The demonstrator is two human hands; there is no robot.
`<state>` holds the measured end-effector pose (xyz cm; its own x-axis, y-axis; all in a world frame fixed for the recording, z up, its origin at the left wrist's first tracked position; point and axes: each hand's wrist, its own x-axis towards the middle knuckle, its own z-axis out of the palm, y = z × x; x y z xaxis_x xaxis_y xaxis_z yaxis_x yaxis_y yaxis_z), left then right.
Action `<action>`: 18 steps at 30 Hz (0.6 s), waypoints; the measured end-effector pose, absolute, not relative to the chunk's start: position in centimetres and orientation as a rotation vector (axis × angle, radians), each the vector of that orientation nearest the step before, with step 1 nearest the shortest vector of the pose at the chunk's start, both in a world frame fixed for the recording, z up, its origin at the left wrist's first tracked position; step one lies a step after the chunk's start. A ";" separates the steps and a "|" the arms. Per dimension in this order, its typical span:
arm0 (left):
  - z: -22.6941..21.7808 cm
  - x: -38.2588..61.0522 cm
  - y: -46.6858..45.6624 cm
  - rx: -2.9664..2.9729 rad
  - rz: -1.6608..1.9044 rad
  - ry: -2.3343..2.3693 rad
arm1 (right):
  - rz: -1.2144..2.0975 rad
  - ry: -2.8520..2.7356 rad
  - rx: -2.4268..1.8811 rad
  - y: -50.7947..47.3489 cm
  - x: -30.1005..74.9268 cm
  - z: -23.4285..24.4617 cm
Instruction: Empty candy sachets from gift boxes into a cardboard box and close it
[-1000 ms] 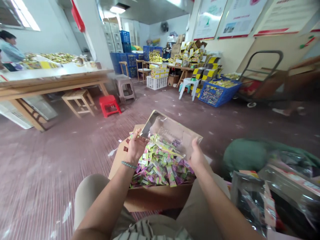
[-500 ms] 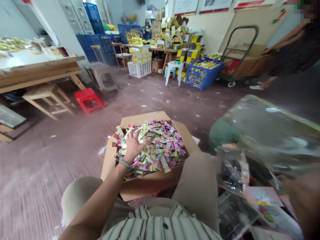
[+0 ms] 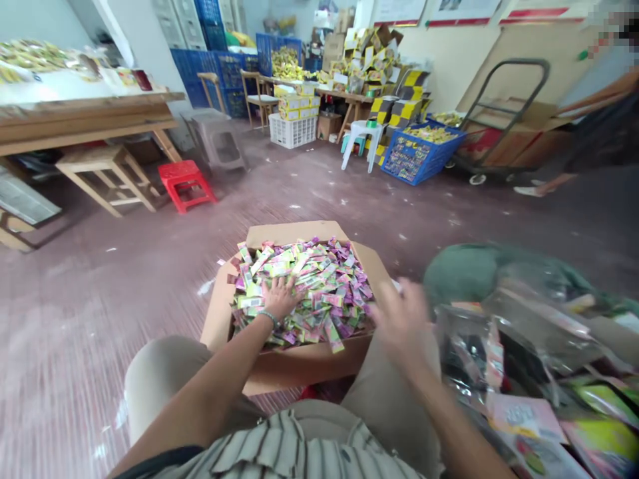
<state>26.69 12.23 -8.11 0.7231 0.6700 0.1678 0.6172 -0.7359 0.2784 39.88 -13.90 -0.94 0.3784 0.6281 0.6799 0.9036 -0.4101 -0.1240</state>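
Fingers of the left hand (image 3: 279,301) rest spread, ungrasping, on small packets (image 3: 319,293) beneath them, where a light, flat touch suits; the right hand's (image 3: 403,322) blurred grip cannot be told.

Over to the left I saw a red stool (image 3: 180,171) beside a wooden stool (image 3: 92,158), near a worktop (image 3: 90,110) heaped with yellow packets (image 3: 37,54). Further back, yellow boxes (image 3: 298,106) sat on a white crate (image 3: 293,131). A white stool (image 3: 360,127) stood near a blue crate (image 3: 401,158). A person (image 3: 594,130) stood by a trolley (image 3: 522,62), and posters (image 3: 462,9) hung on the wall (image 3: 444,66) behind.
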 end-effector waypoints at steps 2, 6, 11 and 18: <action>-9.2 24.5 11.6 2.788 0.392 1.073 | -0.594 -1.595 -2.186 -9.0 37.9 -3.1; -10.8 21.6 11.5 2.850 0.421 1.164 | -0.168 -2.143 -2.188 -2.3 37.4 -8.2; -12.8 23.3 10.3 2.829 0.474 1.324 | -0.169 -2.133 -2.280 -2.0 43.3 -12.3; -14.9 26.1 10.9 2.767 0.457 1.265 | -0.227 -2.114 -2.294 -2.3 46.5 -16.8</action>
<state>26.12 10.95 -14.86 0.6181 0.7484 0.2405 0.7292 -0.6601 0.1804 46.49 -2.26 -16.82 0.0759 0.9904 0.1157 0.9924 -0.0863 0.0880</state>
